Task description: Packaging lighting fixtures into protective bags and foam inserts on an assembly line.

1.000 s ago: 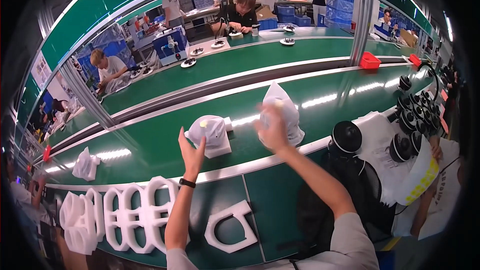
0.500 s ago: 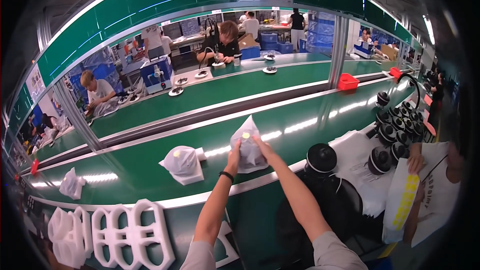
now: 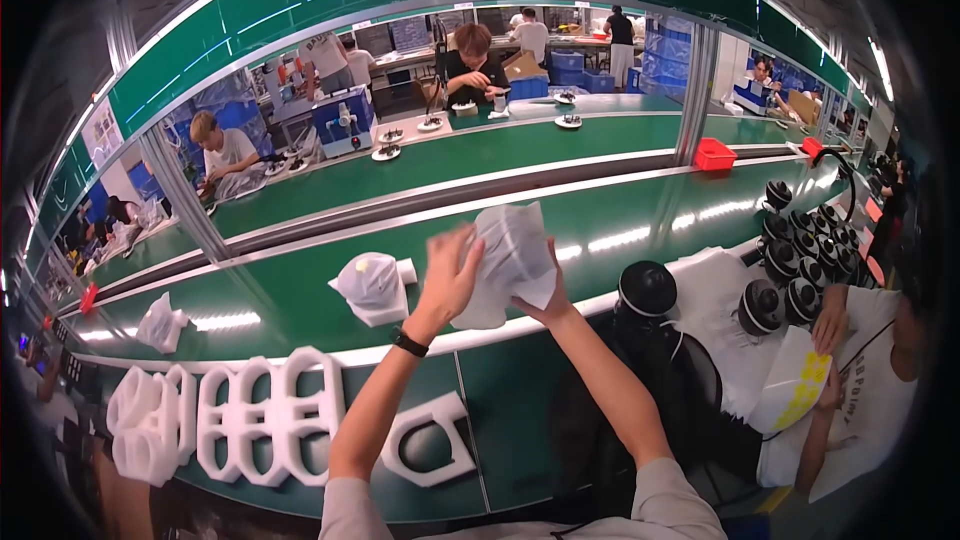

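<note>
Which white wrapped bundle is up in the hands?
The biggest wrapped bundle, gripped between the left hand and right hand. The other two bundles lie untouched on the green belt, farther left.

- My forearms were bare, both reaching up from the lower edge.
- My left hand [image 3: 450, 275] had a black band [image 3: 409, 342] round its wrist.
- My right hand [image 3: 548, 302] wore nothing.
- Pale beige short sleeves [image 3: 680, 500] covered my upper arms.

- Soft, matt white foam-wrap bag [image 3: 508, 262], centre frame.
- Glossy green conveyor belt [image 3: 640, 210], smooth, mirroring the lamps.
- Matt white foam frames [image 3: 250, 420], lower left.
- Black shiny plastic domes [image 3: 648, 287], right of centre.
</note>
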A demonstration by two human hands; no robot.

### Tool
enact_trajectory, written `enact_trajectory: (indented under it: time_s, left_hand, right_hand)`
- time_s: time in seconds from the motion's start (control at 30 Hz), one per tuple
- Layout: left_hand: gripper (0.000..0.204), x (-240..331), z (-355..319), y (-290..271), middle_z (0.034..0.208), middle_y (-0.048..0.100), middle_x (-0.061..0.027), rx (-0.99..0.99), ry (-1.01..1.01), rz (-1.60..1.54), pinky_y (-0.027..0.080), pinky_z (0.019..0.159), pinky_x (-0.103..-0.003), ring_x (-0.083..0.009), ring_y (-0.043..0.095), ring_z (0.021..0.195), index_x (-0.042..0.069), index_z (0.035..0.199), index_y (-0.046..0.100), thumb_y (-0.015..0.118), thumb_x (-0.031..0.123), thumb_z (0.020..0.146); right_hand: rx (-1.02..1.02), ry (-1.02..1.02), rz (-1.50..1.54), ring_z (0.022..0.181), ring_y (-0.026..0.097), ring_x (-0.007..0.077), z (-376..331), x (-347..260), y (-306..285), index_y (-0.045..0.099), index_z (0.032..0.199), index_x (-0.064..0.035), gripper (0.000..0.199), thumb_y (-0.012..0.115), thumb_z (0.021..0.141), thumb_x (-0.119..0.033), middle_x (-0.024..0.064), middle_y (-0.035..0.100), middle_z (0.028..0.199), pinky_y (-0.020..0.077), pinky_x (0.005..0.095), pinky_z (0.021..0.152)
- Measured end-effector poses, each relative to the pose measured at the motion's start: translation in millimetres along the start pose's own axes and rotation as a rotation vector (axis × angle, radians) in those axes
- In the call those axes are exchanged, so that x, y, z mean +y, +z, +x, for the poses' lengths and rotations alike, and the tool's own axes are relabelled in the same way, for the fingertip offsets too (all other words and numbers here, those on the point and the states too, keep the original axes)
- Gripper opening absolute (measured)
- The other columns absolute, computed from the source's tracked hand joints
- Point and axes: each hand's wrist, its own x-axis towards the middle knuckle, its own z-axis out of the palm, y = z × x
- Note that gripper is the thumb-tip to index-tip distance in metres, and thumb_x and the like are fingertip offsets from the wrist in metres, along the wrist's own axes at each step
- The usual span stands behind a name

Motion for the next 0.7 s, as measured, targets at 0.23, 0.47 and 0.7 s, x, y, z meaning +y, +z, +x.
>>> enact_trajectory:
  time_s: [0.23, 0.47, 0.7]
  left_hand:
    - [0.051, 23.0, -38.2, -45.5, 0.1, 0.067, -0.0226, -0.071, -0.343, -0.311, 0.05, 0.083, -0.037, -0.0246, 0.064, 0.089, -0.008, 0.11, 0.066, 0.062, 0.042, 0.097]
    - [0.076, 41.8, -89.3, -76.2, 0.068, 0.062, -0.0218, -0.474, -0.435, -0.054, 0.051, 0.073, -0.04, -0.0261, 0.065, 0.071, -0.013, 0.09, 0.066, 0.047, 0.06, 0.099]
    - [0.071, 3.8, -101.5, -79.1, 0.07, 0.059, -0.0098, -0.369, -0.447, -0.266, 0.049, 0.072, -0.035, -0.017, 0.058, 0.071, -0.009, 0.083, 0.063, 0.049, 0.059, 0.099]
  right_hand:
    - [0.057, -0.085, -0.105, 0.14, 0.044, 0.0306, -56.5, 21.1, 58.7, 0.033, 0.156, -0.0205, 0.085, 0.033, 0.093, -0.077, 0.0078, 0.042, 0.155, 0.0395, 0.0495, 0.114]
    - [0.226, -0.006, 0.152, 0.136, 0.048, 0.0295, -122.3, 69.7, 83.2, 0.038, 0.152, -0.0164, 0.068, 0.036, 0.102, -0.061, 0.0081, 0.046, 0.151, 0.0409, 0.0481, 0.112]
    - [0.332, -0.008, 0.076, 0.131, 0.051, 0.0226, -151.8, 90.7, 107.4, 0.044, 0.146, -0.025, 0.05, 0.043, 0.103, -0.051, 0.0003, 0.051, 0.145, 0.0456, 0.0436, 0.106]
